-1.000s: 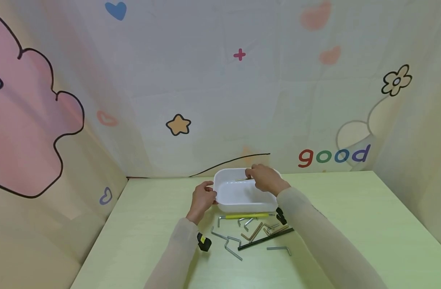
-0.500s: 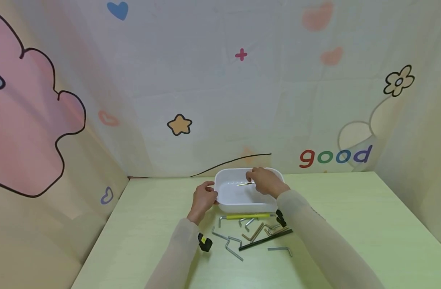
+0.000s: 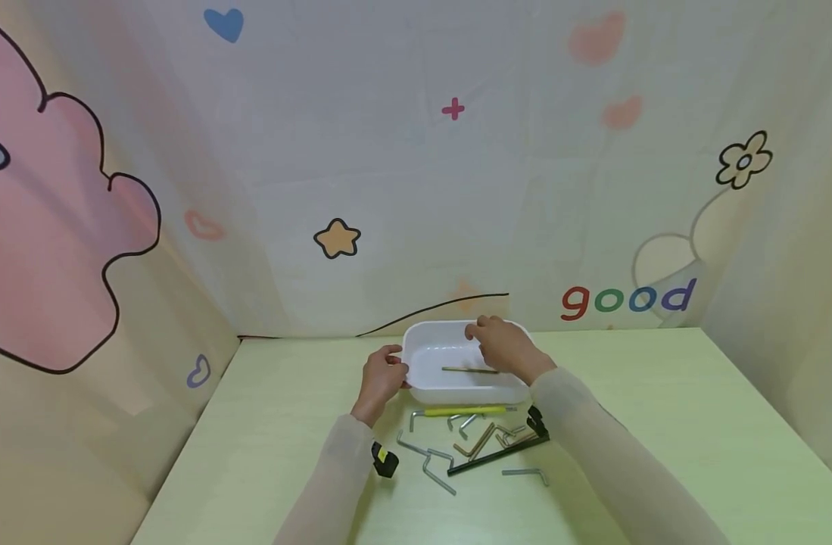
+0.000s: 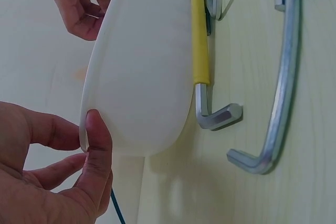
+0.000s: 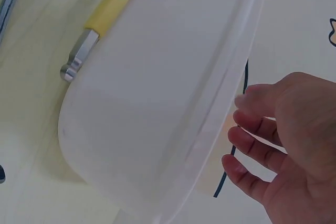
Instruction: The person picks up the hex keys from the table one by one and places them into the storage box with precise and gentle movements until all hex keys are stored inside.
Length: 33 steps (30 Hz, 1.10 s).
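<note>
Rod (image 3: 470,370), brass-coloured, lies inside the white tray (image 3: 466,396), towards its near wall. Over the tray's right part hangs the right hand (image 3: 504,344), fingers loosely curved and holding nothing; the rod's right end is just by that hand. The left hand (image 3: 381,378) pinches the tray's left rim between thumb and fingers.

The step in hand looks to be putting the rod into the tray, with the release apparently made. A next move would call for the right hand to lift clear of the rim while the left hand steadies the tray.

Just beside the tray's near wall lies a yellow key (image 3: 466,412); nearer on the surface (image 3: 252,454) are a black bar (image 3: 497,454) and, near right, a silver key (image 3: 521,473).
</note>
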Each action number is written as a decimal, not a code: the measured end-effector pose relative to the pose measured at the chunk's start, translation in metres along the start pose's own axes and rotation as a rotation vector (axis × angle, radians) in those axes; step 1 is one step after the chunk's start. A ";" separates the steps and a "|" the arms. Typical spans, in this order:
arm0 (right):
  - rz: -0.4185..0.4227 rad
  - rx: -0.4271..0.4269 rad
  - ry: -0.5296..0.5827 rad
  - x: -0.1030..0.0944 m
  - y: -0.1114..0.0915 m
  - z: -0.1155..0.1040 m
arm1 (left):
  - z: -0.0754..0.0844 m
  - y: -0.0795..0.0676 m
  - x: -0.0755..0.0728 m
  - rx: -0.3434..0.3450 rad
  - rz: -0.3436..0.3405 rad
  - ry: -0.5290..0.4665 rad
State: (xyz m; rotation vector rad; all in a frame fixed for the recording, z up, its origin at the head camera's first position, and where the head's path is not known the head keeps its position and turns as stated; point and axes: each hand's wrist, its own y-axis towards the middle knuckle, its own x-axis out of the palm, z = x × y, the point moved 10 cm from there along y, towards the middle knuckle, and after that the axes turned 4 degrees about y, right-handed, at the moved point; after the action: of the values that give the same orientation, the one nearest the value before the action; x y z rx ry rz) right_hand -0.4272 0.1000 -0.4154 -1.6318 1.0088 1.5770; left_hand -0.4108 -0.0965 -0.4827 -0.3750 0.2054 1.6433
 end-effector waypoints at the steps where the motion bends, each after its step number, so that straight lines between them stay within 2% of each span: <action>1: 0.008 -0.002 0.005 -0.002 -0.001 -0.001 | 0.000 0.000 0.000 -0.001 0.001 0.000; 13: 0.170 -0.086 -0.012 -0.025 -0.028 -0.024 | 0.000 0.000 0.000 0.017 0.008 0.002; 24: 0.218 -0.082 0.019 -0.033 -0.051 -0.036 | -0.002 0.000 0.001 0.008 0.016 0.000; 33: 0.271 -0.130 0.036 -0.036 -0.070 -0.049 | -0.001 -0.001 0.000 0.016 0.011 0.000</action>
State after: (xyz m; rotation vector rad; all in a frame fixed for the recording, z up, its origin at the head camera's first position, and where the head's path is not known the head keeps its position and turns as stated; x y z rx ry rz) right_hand -0.3414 0.0959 -0.3807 -1.6705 1.2097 1.8294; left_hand -0.4097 -0.0962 -0.4835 -0.3622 0.2210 1.6511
